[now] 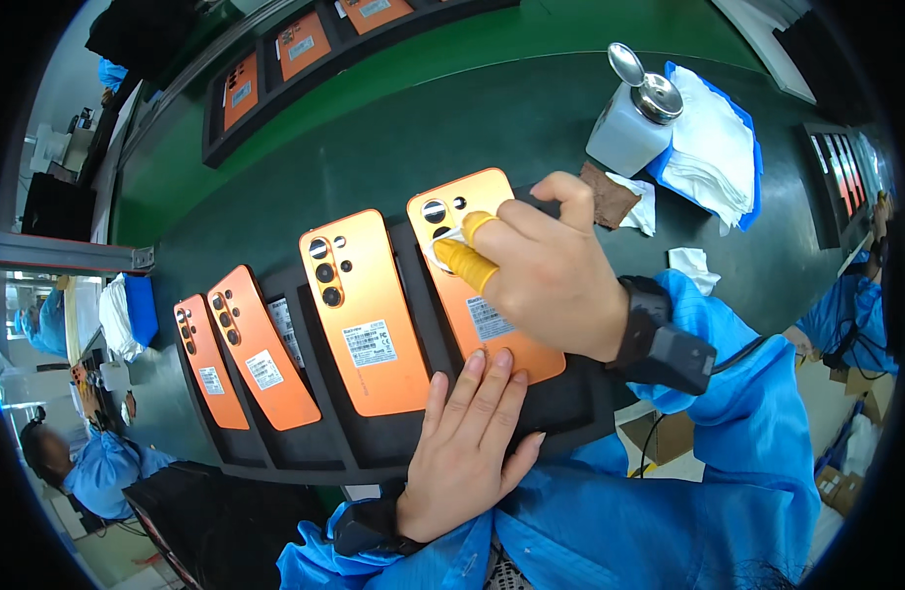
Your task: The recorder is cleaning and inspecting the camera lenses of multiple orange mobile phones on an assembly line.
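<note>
My right hand, with yellow finger cots on its fingertips, pinches a small white wipe. It presses the wipe against the camera lenses of the rightmost orange phone, partly covering them. Flat and with fingers stretched out, my left hand rests its fingertips on that phone's lower edge. The phone lies back side up in a black tray. To its left lie three more orange phones in the same tray: one close by, one tilted in its slot and one at the far left. White labels show on their backs.
A white pump bottle with its metal lid flipped up stands beside a blue bin of white wipes. A brown cloth and a crumpled wipe lie nearby. Another phone tray is across the green bench. Co-workers sit at both sides.
</note>
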{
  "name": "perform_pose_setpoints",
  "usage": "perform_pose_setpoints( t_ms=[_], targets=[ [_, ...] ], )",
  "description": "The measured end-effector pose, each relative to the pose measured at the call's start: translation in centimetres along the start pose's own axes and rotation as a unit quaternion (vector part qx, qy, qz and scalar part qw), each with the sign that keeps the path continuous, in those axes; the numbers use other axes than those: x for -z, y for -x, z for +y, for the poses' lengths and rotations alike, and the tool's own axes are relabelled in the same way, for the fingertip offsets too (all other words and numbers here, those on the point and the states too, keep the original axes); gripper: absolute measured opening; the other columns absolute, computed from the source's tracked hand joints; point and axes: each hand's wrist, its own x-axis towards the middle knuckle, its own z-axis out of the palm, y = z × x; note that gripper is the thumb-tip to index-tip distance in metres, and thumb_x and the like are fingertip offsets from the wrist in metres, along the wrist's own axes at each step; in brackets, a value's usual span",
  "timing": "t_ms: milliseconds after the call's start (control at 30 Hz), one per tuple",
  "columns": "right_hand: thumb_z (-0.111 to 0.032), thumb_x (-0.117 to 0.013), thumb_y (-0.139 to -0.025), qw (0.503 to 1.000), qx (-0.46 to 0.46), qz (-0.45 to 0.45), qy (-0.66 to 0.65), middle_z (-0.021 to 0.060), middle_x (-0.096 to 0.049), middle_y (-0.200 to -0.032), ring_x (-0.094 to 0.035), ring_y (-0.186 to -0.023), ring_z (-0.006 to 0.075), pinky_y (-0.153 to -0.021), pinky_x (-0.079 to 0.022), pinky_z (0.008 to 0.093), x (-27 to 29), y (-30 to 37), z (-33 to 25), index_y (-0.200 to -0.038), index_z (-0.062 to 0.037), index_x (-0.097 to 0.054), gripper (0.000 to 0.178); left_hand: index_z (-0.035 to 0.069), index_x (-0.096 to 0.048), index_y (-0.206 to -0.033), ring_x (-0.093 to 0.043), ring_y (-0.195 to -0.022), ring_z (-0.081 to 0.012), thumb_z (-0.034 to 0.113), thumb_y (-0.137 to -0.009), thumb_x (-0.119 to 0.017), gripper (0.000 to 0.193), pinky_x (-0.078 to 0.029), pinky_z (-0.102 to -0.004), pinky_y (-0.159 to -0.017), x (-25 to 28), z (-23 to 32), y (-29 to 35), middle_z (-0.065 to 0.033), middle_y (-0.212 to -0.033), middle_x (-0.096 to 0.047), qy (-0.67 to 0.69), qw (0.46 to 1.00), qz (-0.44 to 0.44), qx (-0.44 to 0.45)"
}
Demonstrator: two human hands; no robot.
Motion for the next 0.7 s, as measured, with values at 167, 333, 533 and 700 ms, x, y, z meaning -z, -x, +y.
perform_pose_setpoints(
  t_ms=[167, 333, 533, 700],
  targets=[
    [-0.012, -0.071, -0.062, 0.997, -0.052, -0.06, 0.025, -0.0008, -0.052, -0.078, -0.053, -0.078, 0.0156, -0.086, -0.03, 0.0431, 1.9, -0.2, -2.1, -0.063, -0.0078, -0.068, 0.005, 0.004, -0.052, -0.133, -0.035, -0.138, -0.0311, 0.029, -0.081, -0.069, 0.061, -0.021, -0.0523, -0.112, 0.1, -0.1, 0.1, -0.0158, -0.145, -0.043, 0.007, 1.0, 0.006, -0.002],
    [-0.008, -0.069, -0.069, 0.984, -0.143, -0.11, 0.002, 0.0026, -0.055, -0.081, -0.055, -0.081, 0.0175, -0.085, -0.029, 0.0449, 3.3, 0.3, -2.0, -0.071, -0.0028, -0.07, 0.006, 0.004, -0.052, -0.134, -0.035, -0.138, -0.0314, 0.03, -0.08, -0.07, 0.062, -0.022, -0.0529, -0.112, -0.2, -0.3, 0.0, -0.0162, -0.145, -0.042, 0.013, 1.0, 0.01, -0.013],
    [0.001, -0.063, -0.071, 0.985, -0.108, -0.099, -0.086, 0.0027, -0.059, -0.086, -0.055, -0.082, 0.0181, -0.083, -0.029, 0.0432, 1.5, -1.0, -0.5, -0.09, -0.0055, -0.074, 0.023, 0.004, -0.052, -0.134, -0.035, -0.139, -0.0311, 0.03, -0.08, -0.07, 0.062, -0.022, -0.0531, -0.111, 0.0, -0.4, 0.1, -0.0153, -0.146, -0.042, 0.023, 1.0, 0.002, -0.005],
    [0.002, -0.065, -0.069, 0.967, -0.159, -0.163, -0.111, 0.0011, -0.06, -0.087, -0.052, -0.082, 0.0175, -0.084, -0.029, 0.0388, 3.3, -0.6, 0.0, -0.094, -0.0113, -0.076, 0.03, 0.004, -0.052, -0.133, -0.035, -0.138, -0.0301, 0.031, -0.081, -0.069, 0.062, -0.022, -0.0525, -0.112, 0.0, -0.5, 0.1, -0.0147, -0.145, -0.043, 0.02, 1.0, 0.002, -0.008]
  ],
)
